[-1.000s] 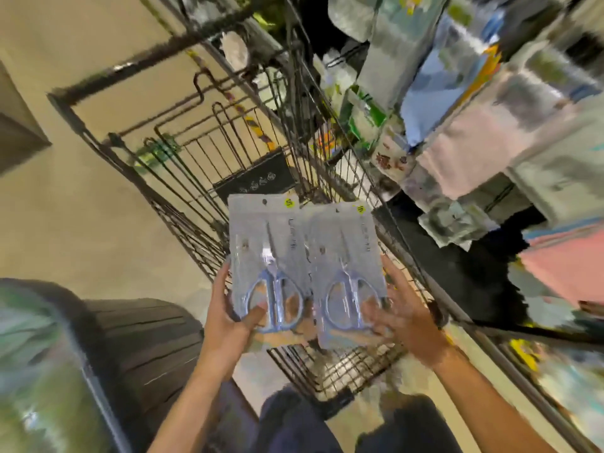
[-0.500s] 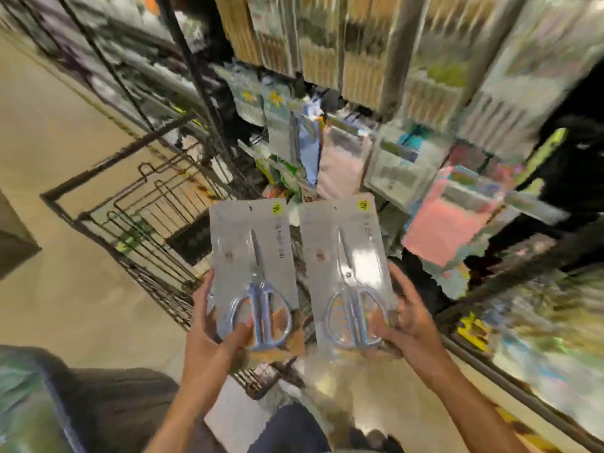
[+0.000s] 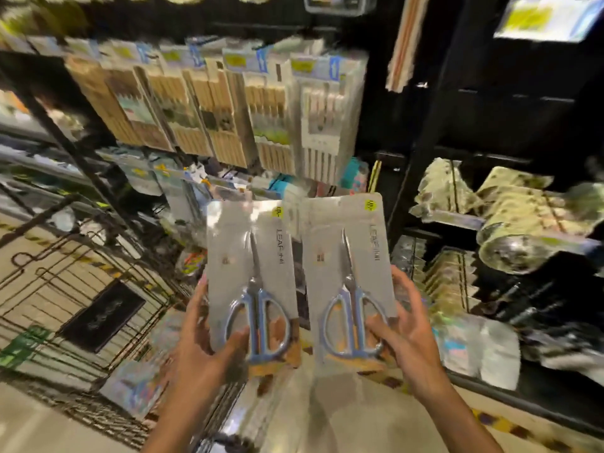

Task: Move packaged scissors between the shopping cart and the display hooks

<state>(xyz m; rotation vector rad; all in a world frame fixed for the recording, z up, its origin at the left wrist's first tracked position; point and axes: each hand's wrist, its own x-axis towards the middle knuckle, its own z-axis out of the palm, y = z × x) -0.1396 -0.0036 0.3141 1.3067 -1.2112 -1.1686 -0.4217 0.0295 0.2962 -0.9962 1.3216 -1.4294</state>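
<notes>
One scissors pack (image 3: pixel 253 282) is gripped by the left hand (image 3: pixel 202 348) and another pack (image 3: pixel 349 276) by the right hand (image 3: pixel 405 335), right of the cart (image 3: pixel 65 289), and neither is yet hung on the hooks beyond, which cannot be made out.

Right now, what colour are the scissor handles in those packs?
Light blue scissor handles, clearest in the head view.

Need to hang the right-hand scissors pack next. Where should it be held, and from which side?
Keep the right hand on the pack's lower right edge beside the handle loops, thumb in front, coming from the right. The flat card stands upright, so this probably leaves its top end clear for a hook.
</notes>
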